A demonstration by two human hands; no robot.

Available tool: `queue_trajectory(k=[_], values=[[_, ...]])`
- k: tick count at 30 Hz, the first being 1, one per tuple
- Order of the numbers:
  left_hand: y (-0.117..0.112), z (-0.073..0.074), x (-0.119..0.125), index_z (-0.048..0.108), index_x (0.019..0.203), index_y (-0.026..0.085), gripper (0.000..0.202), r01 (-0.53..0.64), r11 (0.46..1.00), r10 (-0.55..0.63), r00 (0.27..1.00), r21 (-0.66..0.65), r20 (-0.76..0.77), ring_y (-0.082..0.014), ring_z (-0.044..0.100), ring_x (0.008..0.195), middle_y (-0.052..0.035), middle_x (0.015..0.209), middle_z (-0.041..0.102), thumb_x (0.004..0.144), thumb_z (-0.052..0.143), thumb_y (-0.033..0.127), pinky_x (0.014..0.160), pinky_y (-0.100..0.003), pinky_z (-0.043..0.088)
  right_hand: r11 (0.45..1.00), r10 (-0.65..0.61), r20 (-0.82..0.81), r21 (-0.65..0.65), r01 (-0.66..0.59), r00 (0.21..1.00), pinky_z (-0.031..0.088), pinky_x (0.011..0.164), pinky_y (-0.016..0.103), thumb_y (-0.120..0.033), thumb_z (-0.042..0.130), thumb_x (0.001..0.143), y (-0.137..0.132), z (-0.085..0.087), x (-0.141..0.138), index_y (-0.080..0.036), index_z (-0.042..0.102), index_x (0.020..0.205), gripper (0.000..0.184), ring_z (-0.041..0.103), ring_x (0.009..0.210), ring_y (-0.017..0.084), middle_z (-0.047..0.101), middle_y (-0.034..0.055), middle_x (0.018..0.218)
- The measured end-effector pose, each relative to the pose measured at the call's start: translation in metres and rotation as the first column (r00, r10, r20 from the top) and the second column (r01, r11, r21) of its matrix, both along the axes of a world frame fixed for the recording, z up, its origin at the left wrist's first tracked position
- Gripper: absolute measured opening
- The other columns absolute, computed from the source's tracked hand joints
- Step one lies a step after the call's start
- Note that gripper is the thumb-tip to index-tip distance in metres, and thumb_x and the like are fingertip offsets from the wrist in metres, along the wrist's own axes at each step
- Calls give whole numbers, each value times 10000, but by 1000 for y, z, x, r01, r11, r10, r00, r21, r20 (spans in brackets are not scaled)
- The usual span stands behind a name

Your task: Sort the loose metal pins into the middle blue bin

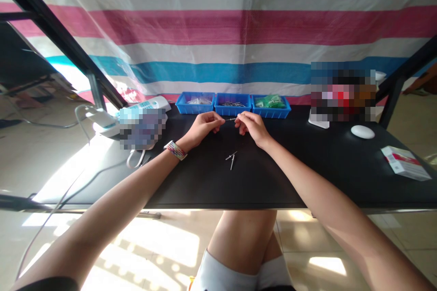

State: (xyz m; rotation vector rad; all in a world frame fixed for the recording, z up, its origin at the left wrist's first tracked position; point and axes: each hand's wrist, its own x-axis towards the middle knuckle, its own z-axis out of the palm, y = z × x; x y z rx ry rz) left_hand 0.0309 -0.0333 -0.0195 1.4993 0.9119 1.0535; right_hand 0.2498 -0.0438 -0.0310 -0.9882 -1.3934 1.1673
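Both my hands meet over the black table (341,177), just in front of the blue bins. My left hand (204,126) and my right hand (251,126) each pinch one end of a thin metal pin (231,119) held level between them. A patterned band sits on my left wrist. Closer to me, two small metal pins (231,159) lie loose on the tabletop.
Three blue bins stand at the table's far edge: left bin (195,102), middle bin (233,103) with metal parts, right bin (271,106) with green parts. A white mouse (362,131), a white box (404,162) on the right, a white device with cable (102,120) on the left.
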Motion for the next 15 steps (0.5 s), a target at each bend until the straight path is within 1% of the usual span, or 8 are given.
queue_trajectory(k=[4, 10, 15], values=[[0, 0, 0, 700, 807, 166, 381, 2, 1000, -2, 1000, 16, -7, -118, 535, 602, 6, 687, 617, 739, 895, 485, 607, -275, 437, 1000, 26, 24, -11, -25, 999, 449, 466, 235, -627, 736, 840, 0, 0, 0, -194, 672, 747, 447, 587, 520, 125, 685, 29, 680], [-2, 4, 2, 706, 799, 154, 392, -2, 1000, 2, 1000, 25, -3, -120, 543, 623, -2, 699, 623, 719, 914, 477, 607, -268, 431, 999, 40, 21, -21, -39, 999, 453, 477, 235, -574, 747, 839, 0, 0, -1, -188, 664, 741, 407, 593, 522, 124, 689, 32, 683], [-2, 4, 2, 707, 808, 149, 391, 7, 999, -7, 1000, 32, 6, -109, 540, 615, 3, 697, 624, 707, 926, 456, 593, -250, 420, 999, 50, 10, -17, -49, 999, 451, 484, 228, -528, 750, 820, -1, 1, -1, -186, 674, 746, 358, 591, 515, 114, 701, 22, 688]])
